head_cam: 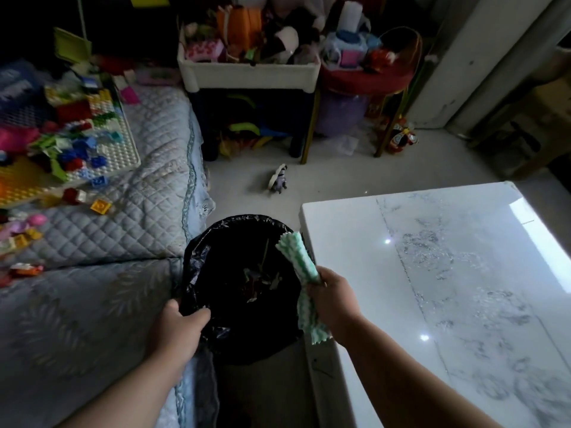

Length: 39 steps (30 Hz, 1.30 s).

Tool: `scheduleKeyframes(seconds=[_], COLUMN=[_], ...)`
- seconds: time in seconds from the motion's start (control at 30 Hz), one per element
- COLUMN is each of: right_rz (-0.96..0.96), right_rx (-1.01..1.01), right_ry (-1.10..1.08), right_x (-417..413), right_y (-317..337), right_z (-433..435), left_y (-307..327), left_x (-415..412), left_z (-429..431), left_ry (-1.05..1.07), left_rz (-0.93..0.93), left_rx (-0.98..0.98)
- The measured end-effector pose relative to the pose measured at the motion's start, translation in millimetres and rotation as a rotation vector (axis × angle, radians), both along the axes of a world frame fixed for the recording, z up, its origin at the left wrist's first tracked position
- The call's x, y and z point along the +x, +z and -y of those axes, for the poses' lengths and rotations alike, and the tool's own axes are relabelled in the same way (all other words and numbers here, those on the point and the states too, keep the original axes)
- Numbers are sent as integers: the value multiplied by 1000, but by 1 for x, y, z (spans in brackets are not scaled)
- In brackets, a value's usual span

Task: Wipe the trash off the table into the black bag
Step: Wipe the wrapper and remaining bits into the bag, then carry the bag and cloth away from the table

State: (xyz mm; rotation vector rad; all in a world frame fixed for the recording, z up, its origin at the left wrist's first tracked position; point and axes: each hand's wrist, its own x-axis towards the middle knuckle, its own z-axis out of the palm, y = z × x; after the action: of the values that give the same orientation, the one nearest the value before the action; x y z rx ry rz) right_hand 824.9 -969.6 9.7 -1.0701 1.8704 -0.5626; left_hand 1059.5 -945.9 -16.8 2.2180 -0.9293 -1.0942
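The black bag point(216, 242) hangs open between the sofa and the white marble table point(448, 273), with bits of trash point(259, 282) lying inside it. My left hand point(179, 325) grips the bag's near rim, thumb hooked over the edge. My right hand point(333, 301) is closed around a green-and-white patterned cloth point(296, 257), held over the bag's right side next to the table's left edge. One end of the cloth sticks up over the bag, the other hangs below my fist.
A quilted grey sofa point(123, 211) with toy bricks point(71, 143) fills the left. A white toy-filled bin point(247, 72) and a red stool point(364, 78) stand at the back. A small toy figure point(279, 179) lies on the floor beyond the bag.
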Motion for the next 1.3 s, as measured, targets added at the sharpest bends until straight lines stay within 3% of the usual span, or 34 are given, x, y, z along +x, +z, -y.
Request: scheduleKeyframes(seconds=[0.43,0.73,1.07,1.3], right_rz=[90,178,66,8], right_rx=[-153,-239,-321,-365], right_ry=[-31,-227,-695,-1117], right_x=[-53,-134,-244,-253], right_y=[114,221,296,326], right_z=[-91,-223,-400,-562], left_y=[124,250,284,291], left_x=[-62,-150,-265,-313], left_z=[-88,-189,-275,-336], left_ry=[8,-235,-653,-1033], left_rz=[19,-7,-283,-297], left_rx=[-158,-229,-114,-42])
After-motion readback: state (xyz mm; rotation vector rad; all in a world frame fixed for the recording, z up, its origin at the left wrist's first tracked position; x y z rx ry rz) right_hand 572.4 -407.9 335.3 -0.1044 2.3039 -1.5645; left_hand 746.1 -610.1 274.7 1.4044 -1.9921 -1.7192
